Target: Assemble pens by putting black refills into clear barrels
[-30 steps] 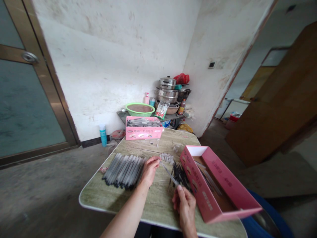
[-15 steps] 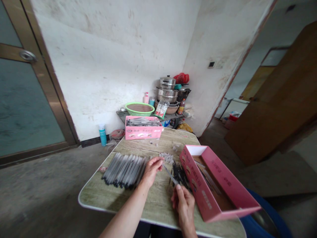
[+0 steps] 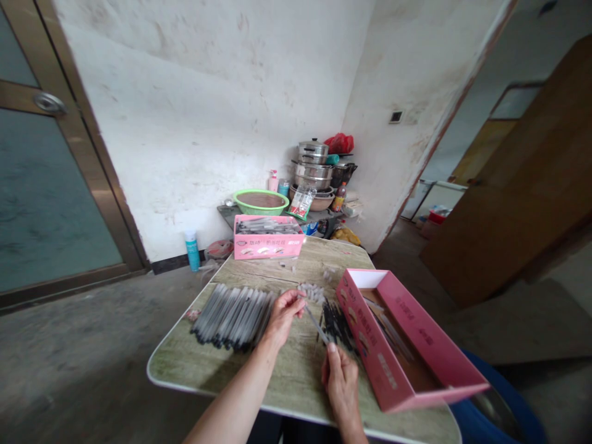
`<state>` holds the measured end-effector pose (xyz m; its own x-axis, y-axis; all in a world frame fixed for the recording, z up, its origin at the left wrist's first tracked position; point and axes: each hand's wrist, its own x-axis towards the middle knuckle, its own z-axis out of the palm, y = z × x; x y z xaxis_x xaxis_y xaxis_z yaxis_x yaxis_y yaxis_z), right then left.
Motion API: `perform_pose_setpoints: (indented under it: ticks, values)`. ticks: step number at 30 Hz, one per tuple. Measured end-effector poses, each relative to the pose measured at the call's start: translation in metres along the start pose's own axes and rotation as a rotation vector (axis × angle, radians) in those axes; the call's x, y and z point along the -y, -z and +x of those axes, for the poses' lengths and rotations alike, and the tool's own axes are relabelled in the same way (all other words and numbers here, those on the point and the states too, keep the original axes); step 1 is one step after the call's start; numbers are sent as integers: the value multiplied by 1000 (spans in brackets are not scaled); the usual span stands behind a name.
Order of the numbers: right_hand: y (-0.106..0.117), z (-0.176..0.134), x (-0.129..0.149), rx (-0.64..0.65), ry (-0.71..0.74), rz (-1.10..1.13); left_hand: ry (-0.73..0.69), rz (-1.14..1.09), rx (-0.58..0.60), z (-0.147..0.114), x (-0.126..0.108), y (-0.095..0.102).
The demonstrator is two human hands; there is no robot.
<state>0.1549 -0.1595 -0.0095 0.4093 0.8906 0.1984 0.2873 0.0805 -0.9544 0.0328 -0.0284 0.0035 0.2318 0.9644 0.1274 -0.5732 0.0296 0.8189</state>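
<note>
1. Since a second ago, the left hand point(image 3: 283, 316) is coming slightly nearer the right hand point(image 3: 341, 375).
2. Both are pinching a slim tube point(image 3: 317, 324), one at each end, above the table point(image 3: 298, 382).

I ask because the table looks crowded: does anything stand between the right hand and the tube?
Nothing visible does: the right hand holds the near end of the tube, and the left hand pinches at its far end. The black pieces lie on its right.
</note>
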Motion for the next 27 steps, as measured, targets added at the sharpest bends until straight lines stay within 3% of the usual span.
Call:
perform_pose_setpoints:
  ticks: [14,21,24,27]
  values:
    - [0,-1,-3,52,6,-32,30,40,24,0,2,0]
    - [-3,0,6,123,-14,-11,-62,129,35,-4,3,-7]
    - [-2,0,9,149,-43,17,-121,213,-28,-5,-3,-8]
    - [0,-1,10,150,-84,50,-196,448,-116,1,-18,-3]
